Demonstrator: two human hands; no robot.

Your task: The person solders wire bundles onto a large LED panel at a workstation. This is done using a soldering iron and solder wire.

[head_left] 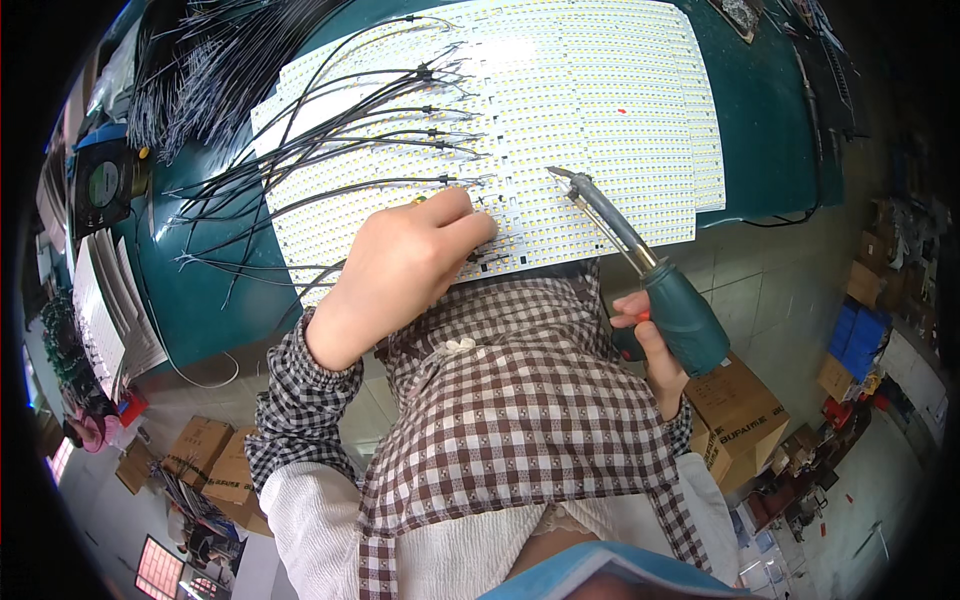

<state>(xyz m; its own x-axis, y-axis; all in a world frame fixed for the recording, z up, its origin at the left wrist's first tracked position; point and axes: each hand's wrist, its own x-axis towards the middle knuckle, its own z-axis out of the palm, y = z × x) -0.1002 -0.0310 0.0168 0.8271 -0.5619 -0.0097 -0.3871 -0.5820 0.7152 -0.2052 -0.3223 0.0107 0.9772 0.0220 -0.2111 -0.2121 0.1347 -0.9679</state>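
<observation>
Soldering iron (690, 318) (just one) in the curled right hand (658, 362); grasp of left hand (400, 262) unclear.

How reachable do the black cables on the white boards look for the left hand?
Probably yes: the left hand is close beside the black cables, with nothing visibly between, and the soldering iron is off to the right. Whether that hand already holds something is unclear.

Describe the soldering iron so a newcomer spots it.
On the green table, find the large white panels dotted with yellow. At their near edge, the right hand holds a green-handled soldering iron, its metal shaft over them. Unlike the thin black cables to its left, it has a thick handle.
</observation>
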